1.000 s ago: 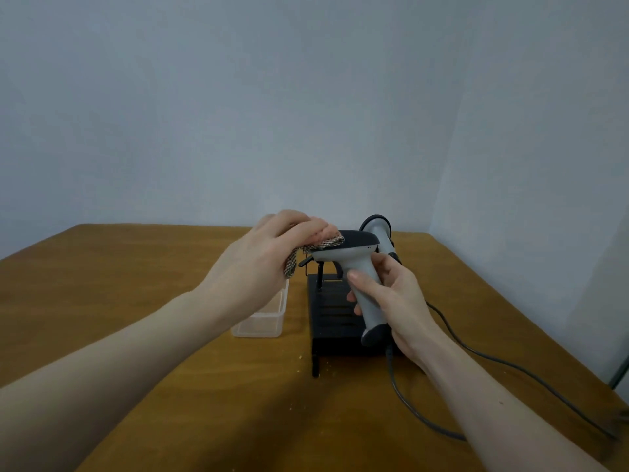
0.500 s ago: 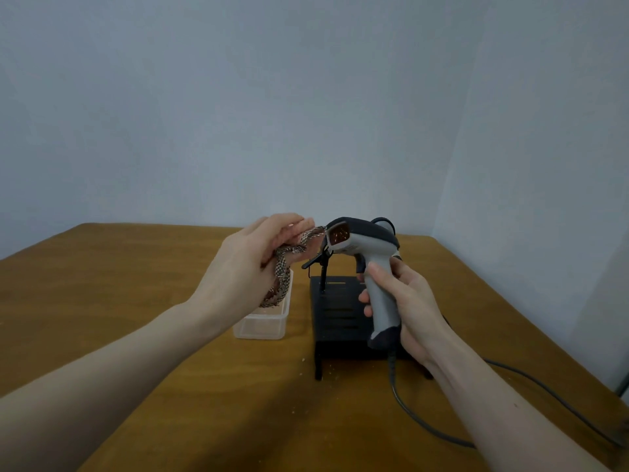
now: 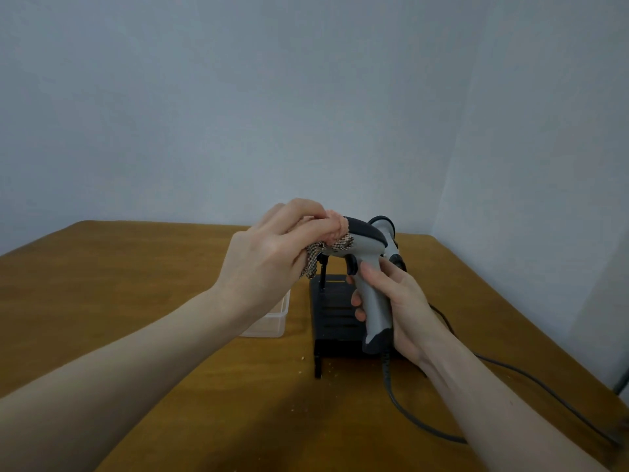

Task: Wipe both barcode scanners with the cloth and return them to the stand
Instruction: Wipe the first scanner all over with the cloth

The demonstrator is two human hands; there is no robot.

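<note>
My right hand (image 3: 398,301) grips the handle of a grey barcode scanner (image 3: 369,253) with a black top, held above the black stand (image 3: 332,315). My left hand (image 3: 275,250) is closed on a checked cloth (image 3: 315,255) and presses it against the scanner's front end, which the cloth and my fingers cover. A second scanner (image 3: 391,247) sits behind the held one on the stand, mostly hidden. The held scanner's dark cable (image 3: 408,417) runs down and off to the right across the wooden table (image 3: 102,284).
A small clear plastic box (image 3: 272,321) stands on the table left of the stand, partly behind my left wrist. A few crumbs lie near the stand's front foot. Walls close the table in at the back and right.
Half a second ago the cloth hung loose just left of the scanner's lit window. Now my left hand has closed over the scanner's front with the cloth, and the scanner is turned nose-left again.
</note>
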